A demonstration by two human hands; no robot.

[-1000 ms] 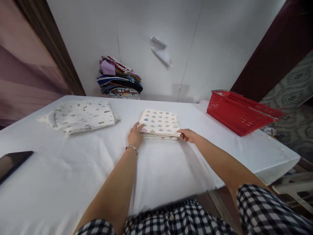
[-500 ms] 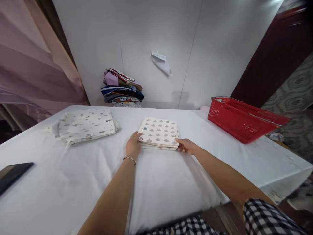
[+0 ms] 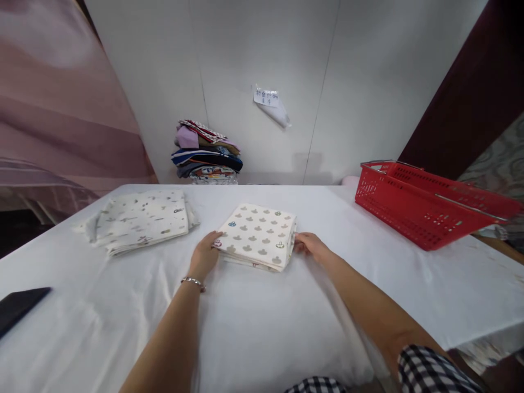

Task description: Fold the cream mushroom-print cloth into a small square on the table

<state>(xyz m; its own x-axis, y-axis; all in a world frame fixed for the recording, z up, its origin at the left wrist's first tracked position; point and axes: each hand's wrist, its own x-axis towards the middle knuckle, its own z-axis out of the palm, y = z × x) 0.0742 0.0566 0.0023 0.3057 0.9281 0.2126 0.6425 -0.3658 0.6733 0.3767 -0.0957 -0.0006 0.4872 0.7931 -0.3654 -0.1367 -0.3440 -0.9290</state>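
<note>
A square folded cloth (image 3: 256, 233), cream with grey mushroom-like prints and a few coloured ones, lies turned at a slant on the white-covered table (image 3: 254, 322). My left hand (image 3: 205, 254) pinches its left corner, the thumb side against the top layer. At the opposite edge, my right hand (image 3: 313, 249) has its fingers closed on the cloth's side, and their tips are partly hidden. Several layers show along the front edge. To the left, apart from my hands, lies a larger folded white cloth (image 3: 141, 218) with small scattered prints.
A red plastic basket (image 3: 417, 204) with metal handles stands at the right. Behind the table is a pile of folded clothes (image 3: 208, 153) near the wall. A dark flat object (image 3: 20, 307) lies at the left edge. A paper note (image 3: 266, 97) hangs on the wall.
The mushroom-print cloth has turned clockwise, its front right corner now nearer me. Both hands have stayed at its sides, the left moving leftward. The view has shifted slightly.
</note>
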